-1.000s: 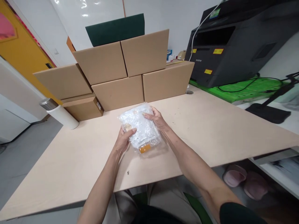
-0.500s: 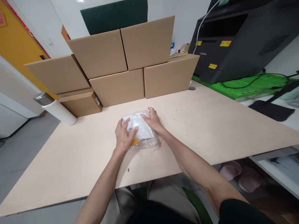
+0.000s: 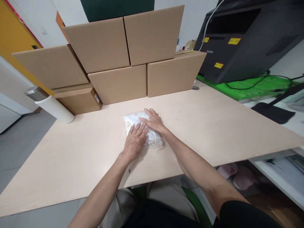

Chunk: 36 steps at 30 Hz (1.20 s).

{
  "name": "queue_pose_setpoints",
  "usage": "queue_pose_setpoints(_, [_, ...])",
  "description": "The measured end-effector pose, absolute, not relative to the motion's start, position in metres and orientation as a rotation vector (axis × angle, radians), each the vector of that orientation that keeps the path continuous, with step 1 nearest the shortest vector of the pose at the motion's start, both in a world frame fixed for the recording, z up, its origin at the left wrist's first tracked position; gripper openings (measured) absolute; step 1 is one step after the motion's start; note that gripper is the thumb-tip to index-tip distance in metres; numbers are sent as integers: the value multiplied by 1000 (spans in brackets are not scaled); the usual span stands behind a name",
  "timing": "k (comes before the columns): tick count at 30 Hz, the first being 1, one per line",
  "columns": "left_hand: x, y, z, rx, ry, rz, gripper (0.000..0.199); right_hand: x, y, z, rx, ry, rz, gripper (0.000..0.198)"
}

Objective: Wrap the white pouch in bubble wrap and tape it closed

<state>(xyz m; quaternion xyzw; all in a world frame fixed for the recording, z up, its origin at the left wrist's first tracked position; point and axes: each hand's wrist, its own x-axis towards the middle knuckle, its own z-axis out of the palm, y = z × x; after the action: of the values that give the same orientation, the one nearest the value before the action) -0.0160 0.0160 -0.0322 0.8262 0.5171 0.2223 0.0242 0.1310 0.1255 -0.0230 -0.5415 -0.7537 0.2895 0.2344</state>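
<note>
We rest L hand (image 3: 136, 142) & R hand (image 3: 154, 121) atop wrapped pkt (image 3: 152, 137), back from worktop (image 3: 204, 126) front edge. Both grips apart.

Beyond the desk's (image 3: 213, 126) right edge, a printer (image 3: 228, 60) is bearing "brother"; its yellow labels (image 3: 234, 41) are showing unreadable print.

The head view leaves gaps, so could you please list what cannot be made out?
All in the head view:
Packet: partly hidden by left hand and right hand; contents unclear through shiny wrap.
Green panel: top cut off by the upper edge.
Yellow labels: print too small to read.
</note>
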Motion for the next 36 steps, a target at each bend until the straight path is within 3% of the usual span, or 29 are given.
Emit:
queue_pose_setpoints(10, [-14,6,-33,2665,1442,642,35,132,131,-32,-1491,-2049,769,65])
queue_pose_setpoints(17, [-13,5,-23,2469,1407,739,28,132,112,-16,-1090,-2148,371,55])
queue_pose_setpoints(22, [-27,14,-21,2122,1759,1095,39,129,115,-23,-1061,-2326,420,61])
queue_pose_setpoints(25, [-34,21,-25,2108,1934,886,55,129,117,-28,-1119,-2349,395,63])
queue_pose_setpoints(29, [-35,23,-27,2145,1956,698,59,128,116,-28,-1144,-2366,351,62])
queue_pose_setpoints(36, [-43,29,-37,2007,1882,827,68,132,126,-34,-1225,-2286,502,68])
